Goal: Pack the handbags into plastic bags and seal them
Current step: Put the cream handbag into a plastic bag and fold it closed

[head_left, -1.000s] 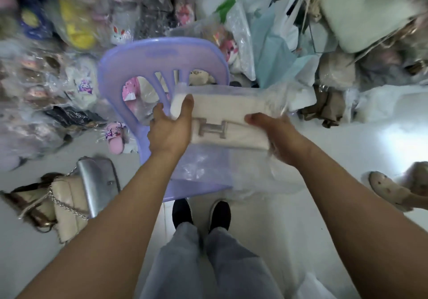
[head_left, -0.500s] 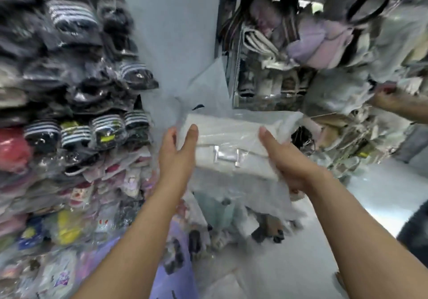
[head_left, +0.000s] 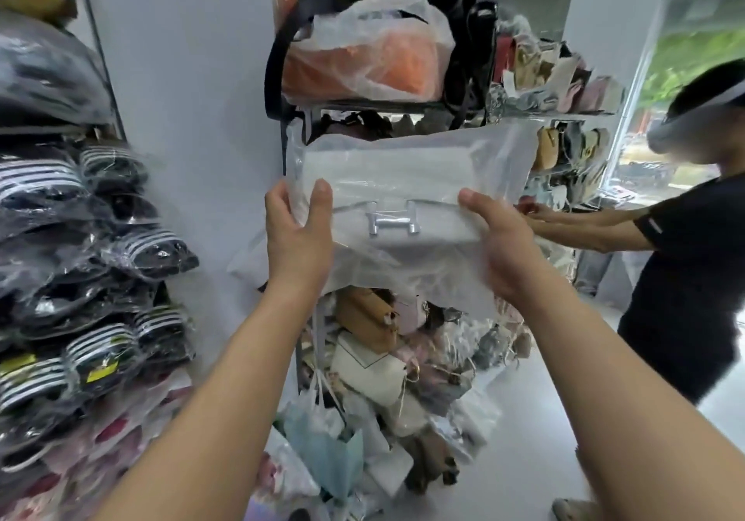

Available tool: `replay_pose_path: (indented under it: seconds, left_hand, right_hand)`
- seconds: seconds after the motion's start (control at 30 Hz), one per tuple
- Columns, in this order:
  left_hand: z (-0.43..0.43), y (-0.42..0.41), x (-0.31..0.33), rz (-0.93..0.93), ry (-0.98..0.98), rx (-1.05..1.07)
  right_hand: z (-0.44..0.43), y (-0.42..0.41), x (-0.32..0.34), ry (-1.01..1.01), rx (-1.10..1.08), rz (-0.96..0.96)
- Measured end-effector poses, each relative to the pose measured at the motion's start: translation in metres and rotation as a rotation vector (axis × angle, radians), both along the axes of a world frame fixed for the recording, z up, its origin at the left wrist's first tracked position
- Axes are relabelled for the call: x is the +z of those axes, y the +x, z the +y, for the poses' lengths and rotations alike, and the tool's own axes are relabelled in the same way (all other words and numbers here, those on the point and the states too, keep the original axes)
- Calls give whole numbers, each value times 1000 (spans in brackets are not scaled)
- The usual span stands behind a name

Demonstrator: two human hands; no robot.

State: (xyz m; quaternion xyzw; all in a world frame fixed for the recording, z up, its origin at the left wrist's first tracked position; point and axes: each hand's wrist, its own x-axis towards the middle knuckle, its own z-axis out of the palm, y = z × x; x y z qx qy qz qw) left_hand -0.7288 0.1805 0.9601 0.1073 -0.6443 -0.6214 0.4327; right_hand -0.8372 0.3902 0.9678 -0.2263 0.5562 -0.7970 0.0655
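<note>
Both hands are up: my left hand [head_left: 296,238] grips the left end of the pale handbag [head_left: 403,181], thumb on its front, and my right hand [head_left: 502,242] grips the right end, both through the clear plastic bag [head_left: 423,278] around it. Above them sits an orange bag [head_left: 363,64]; off to their right, another person [head_left: 693,262].

A white handbag [head_left: 403,193] with a silver H clasp lies level inside a clear plastic bag [head_left: 496,157].
</note>
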Motion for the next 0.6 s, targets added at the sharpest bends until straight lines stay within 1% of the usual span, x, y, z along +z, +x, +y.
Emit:
replay_pose_path:
  seconds: [0.13,0.3,0.43,0.6]
  left_hand:
    - [6,-3,-3,2,9,-50]
    - [5,-11,-15,-13,-5,-45]
    - [1,-25,-24,-57,-21,-53]
    - [-9,-39,-60,-136,-4,-62]
  right_hand:
    - [8,5,1,-33,-14,-7]
    - [12,0,-11,-42,-17,-16]
    - [8,-16,-27,6,-62,-48]
    - [0,-31,-66,73,-57,-163]
